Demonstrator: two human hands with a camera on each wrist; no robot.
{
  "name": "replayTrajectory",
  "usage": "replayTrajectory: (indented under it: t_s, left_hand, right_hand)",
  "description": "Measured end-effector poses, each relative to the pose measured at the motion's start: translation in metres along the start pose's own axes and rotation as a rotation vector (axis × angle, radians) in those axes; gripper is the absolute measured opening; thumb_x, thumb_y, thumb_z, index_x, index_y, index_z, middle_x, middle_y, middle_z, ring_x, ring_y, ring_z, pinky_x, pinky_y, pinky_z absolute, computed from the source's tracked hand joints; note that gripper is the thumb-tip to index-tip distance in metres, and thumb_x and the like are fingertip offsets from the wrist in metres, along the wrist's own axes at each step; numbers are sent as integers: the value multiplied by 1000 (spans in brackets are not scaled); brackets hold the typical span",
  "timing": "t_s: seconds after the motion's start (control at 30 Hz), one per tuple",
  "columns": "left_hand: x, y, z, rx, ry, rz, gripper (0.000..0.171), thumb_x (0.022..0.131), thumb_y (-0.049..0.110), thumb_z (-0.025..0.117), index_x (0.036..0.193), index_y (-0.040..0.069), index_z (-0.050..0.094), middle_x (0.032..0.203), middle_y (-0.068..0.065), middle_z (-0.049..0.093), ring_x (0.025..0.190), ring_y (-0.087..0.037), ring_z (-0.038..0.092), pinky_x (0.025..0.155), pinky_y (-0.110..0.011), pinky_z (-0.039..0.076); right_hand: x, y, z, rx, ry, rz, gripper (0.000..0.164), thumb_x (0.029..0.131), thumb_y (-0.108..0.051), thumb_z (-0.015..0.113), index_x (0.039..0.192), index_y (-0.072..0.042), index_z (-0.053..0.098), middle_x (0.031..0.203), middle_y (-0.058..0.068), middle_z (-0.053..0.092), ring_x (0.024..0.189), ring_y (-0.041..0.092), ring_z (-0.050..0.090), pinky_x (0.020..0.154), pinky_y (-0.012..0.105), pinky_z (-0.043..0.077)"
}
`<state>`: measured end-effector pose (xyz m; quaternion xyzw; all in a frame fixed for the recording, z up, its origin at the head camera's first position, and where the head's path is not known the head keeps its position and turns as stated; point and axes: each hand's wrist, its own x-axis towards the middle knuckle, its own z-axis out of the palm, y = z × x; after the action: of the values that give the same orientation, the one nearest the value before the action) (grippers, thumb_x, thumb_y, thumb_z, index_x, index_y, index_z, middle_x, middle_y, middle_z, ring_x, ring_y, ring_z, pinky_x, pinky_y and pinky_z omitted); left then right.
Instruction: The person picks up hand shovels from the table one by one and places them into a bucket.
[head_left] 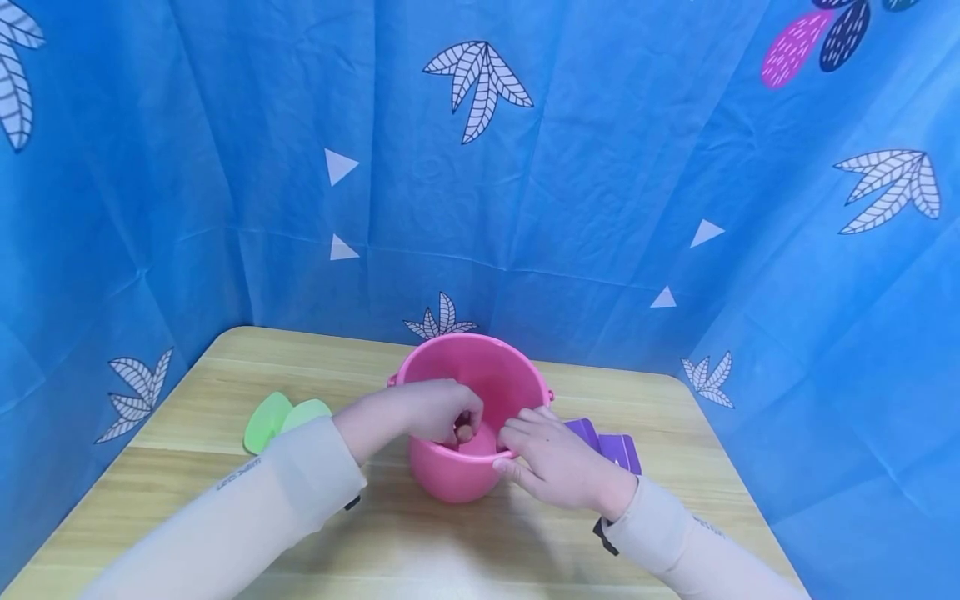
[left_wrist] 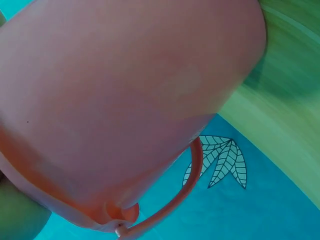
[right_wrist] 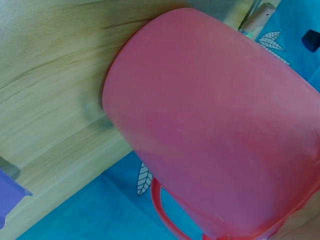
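A pink bucket (head_left: 453,475) with a side handle (left_wrist: 170,207) stands on the wooden table between both hands. My right hand (head_left: 558,454) grips its near right rim, fingers over the edge and thumb on the outside. Across the near left of the rim reaches my left hand (head_left: 442,410), its fingers bent down inside the bucket. Whether those fingers pinch the rim or hold something is hidden. In both wrist views the bucket's outer wall fills most of the picture.
Two green leaf-shaped pieces (head_left: 266,423) lie left of the bucket, partly behind the left forearm. Purple pieces (head_left: 618,450) lie to the right, behind the right hand. Blue patterned cloth (head_left: 600,208) hangs behind and beside the table (head_left: 450,558).
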<state>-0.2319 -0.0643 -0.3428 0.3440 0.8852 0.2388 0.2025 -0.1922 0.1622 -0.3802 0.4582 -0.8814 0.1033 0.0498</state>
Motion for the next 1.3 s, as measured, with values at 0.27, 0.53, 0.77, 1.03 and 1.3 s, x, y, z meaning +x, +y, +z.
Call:
replayTrajectory:
  t_s: [0.27, 0.53, 0.77, 1.03, 1.3]
  left_hand:
    - [3, 1, 1, -33, -70, -20, 23, 67, 8, 77, 76, 19, 59, 70, 1, 58, 69, -15, 56, 59, -26, 50]
    - [8, 3, 4, -27, -113, -39, 26, 64, 8, 79, 77, 19, 59, 73, 1, 58, 70, -16, 57, 58, -26, 50]
    - [14, 2, 9, -24, -129, -64, 28, 65, 5, 77, 80, 20, 59, 75, 1, 58, 71, -16, 56, 59, -26, 50]
    - [13, 3, 10, -42, -122, -67, 30, 64, 4, 78, 82, 20, 60, 77, 1, 59, 72, -17, 56, 61, -25, 51]
    - [15, 1, 11, -25, -117, -58, 32, 64, 0, 76, 82, 21, 61, 79, 2, 60, 77, -15, 55, 60, -25, 51]
  right_hand:
    - [0, 1, 2, -12, 11, -9, 24, 97, -50, 35, 92, -30, 49, 84, -18, 44, 88, 2, 36, 86, 30, 33]
    - [0, 4, 4, -5, 19, -12, 23, 96, -50, 36, 91, -31, 48, 82, -19, 43, 87, 1, 36, 84, 29, 33]
    - [-1, 6, 6, -10, 21, -8, 23, 96, -50, 36, 91, -31, 47, 82, -19, 43, 87, 1, 36, 84, 29, 33]
    - [-2, 7, 7, -23, 26, -16, 19, 96, -47, 40, 90, -30, 47, 82, -18, 43, 86, 1, 35, 84, 29, 33]
    - [-1, 9, 7, -26, 23, -17, 24, 96, -50, 35, 91, -31, 48, 84, -19, 44, 88, 1, 36, 85, 29, 33]
